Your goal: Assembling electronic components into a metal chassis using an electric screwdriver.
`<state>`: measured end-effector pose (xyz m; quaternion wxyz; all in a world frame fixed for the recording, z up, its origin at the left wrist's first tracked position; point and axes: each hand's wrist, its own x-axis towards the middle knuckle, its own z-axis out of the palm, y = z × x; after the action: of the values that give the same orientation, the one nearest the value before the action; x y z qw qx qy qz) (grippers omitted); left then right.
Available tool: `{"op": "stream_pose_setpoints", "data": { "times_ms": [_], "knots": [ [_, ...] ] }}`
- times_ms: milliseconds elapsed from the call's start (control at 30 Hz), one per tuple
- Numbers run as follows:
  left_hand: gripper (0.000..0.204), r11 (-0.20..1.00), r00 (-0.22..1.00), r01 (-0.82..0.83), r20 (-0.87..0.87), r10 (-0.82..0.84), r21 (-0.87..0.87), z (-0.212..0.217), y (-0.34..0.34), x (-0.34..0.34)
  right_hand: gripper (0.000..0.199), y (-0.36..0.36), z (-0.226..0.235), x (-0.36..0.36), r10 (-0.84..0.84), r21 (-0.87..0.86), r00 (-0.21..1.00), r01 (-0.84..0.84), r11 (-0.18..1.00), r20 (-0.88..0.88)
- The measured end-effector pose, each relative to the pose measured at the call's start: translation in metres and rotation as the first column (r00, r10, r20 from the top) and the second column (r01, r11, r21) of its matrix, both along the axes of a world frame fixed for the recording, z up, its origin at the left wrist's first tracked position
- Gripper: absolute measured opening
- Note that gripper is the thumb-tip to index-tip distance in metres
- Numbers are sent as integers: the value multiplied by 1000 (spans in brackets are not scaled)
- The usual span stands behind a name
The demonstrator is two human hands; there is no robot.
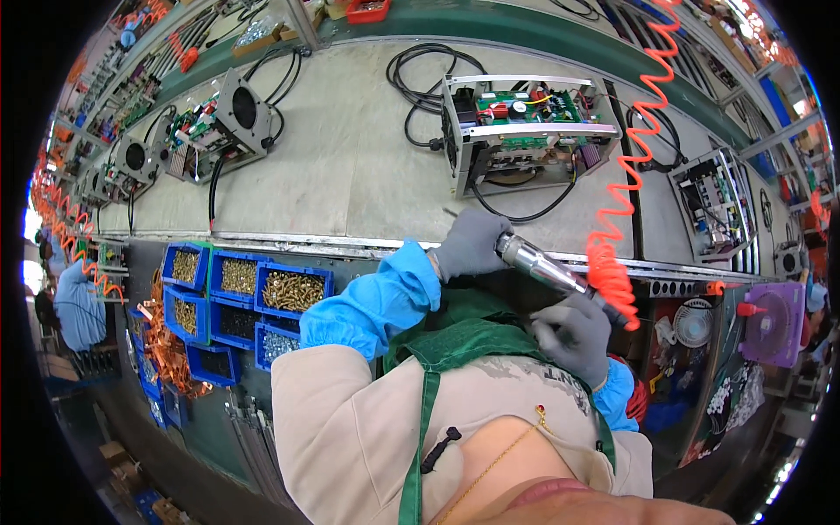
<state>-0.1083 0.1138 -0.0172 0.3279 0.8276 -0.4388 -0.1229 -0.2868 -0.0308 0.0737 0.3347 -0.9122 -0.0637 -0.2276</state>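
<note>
My left hand (471, 247), in a grey glove, is closed around the front end of a silver air screwdriver (544, 262). The tool slants down to the right, and its dark rear end meets an orange coiled air hose (610, 262). My right hand (573, 337), also gloved in grey, is just below the tool's rear half with its fingers curled together. Whatever those fingers hold, if anything, is hidden. Beyond my hands, on the workbench (350, 157), stands an open metal-framed unit (534, 131) with green circuit boards and a black cable.
Blue bins (293, 308) of brass and silver screws sit at the left, beside copper-coloured strips (166, 346). More open units (229, 118) line the bench at the left, and another unit (713, 206) is at the right. A purple fan (772, 324) stands farther right.
</note>
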Motion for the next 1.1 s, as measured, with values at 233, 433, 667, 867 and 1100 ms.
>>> {"op": "stream_pose_setpoints", "data": {
  "times_ms": [233, 433, 667, 867, 1100],
  "knots": [
    [38, 973, 898, -2, -429, -99, -229, -6, -12, -14, 57, -16, -49, 64, 315, 576, 936, -172, 799, -158],
    [37, 946, 907, -26, -406, -114, -322, -48, -8, 10, 27, -3, -104, 117, 377, 611, 925, -276, 742, -40],
    [52, 904, 887, -419, -254, 386, -88, -54, 32, -20, 51, 22, -113, 135, 390, 685, 914, -214, 696, -111],
    [31, 347, 386, -920, -268, 883, -182, -16, 187, -80, 62, 26, -101, 151, 387, 683, 914, -205, 701, -122],
    [25, -365, -346, -911, -126, 930, -193, -26, 343, -171, 53, 1, -111, 162, 759, 619, 612, -513, 595, -223]
  ]
}}
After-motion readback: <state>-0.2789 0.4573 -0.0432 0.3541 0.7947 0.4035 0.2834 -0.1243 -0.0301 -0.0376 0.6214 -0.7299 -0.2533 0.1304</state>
